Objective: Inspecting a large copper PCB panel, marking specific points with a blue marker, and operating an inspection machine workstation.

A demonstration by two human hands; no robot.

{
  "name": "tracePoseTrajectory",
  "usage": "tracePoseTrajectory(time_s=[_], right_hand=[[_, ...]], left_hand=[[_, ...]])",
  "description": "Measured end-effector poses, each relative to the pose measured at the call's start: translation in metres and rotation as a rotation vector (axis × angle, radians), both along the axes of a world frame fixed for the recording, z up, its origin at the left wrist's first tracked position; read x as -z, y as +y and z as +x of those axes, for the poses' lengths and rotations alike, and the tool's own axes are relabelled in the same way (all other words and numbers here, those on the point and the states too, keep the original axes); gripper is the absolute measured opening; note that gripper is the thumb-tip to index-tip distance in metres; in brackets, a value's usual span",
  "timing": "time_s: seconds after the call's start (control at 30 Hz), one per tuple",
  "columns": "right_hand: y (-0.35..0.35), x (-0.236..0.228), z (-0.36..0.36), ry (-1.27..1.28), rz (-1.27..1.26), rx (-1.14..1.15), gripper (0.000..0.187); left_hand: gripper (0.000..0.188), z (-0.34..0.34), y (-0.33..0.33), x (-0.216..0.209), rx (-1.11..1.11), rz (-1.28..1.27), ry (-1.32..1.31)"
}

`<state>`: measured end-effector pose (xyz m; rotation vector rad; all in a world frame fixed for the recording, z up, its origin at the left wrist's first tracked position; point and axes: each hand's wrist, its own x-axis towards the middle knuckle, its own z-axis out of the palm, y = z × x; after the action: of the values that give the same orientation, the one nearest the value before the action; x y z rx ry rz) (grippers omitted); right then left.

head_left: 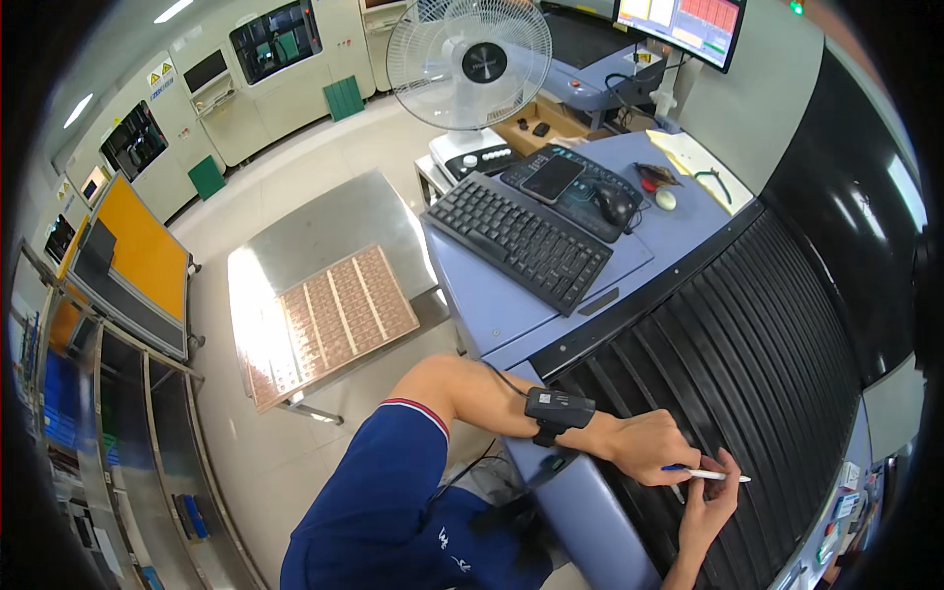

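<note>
A slim white pen [705,475] with a blue end lies across my fingers, its tip pointing right. My left hand [649,447] is curled closed around the blue end, with a black device [559,405] strapped on that wrist. From the lower right comes my right hand [710,509], pinching the pen nearer its tip. Both hands are over the black ribbed bellows cover [728,364] of the machine.
A black keyboard [521,239], phone [554,179] and mouse [618,205] sit on the blue machine top. Behind them stand a white fan [469,61] and a monitor [678,28]. Leftward, a copper-coloured panel [339,320] rests on a metal table [324,221].
</note>
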<state>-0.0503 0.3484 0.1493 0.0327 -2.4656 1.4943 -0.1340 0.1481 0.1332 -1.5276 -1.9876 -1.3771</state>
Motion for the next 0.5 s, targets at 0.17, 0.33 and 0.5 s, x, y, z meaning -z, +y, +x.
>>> tracePoseTrajectory(time_s=[0.17, 0.33, 0.5], right_hand=[[0.0037, 0.0023, 0.0021, -0.016, 0.001, 0.037, 0.046], [0.0002, 0.0006, 0.0029, -0.056, -0.089, 0.027, 0.046], [0.0017, 0.0012, 0.0043, -0.042, -0.069, 0.032, 0.045]], left_hand=[[0.023, -0.0013, 0.0014, -0.0002, 0.004, -0.068, 0.025], [0.019, -0.0006, 0.0061, 0.0057, -0.009, 0.074, 0.045], [0.019, -0.0007, 0.0071, 0.0057, -0.018, 0.071, 0.064]])
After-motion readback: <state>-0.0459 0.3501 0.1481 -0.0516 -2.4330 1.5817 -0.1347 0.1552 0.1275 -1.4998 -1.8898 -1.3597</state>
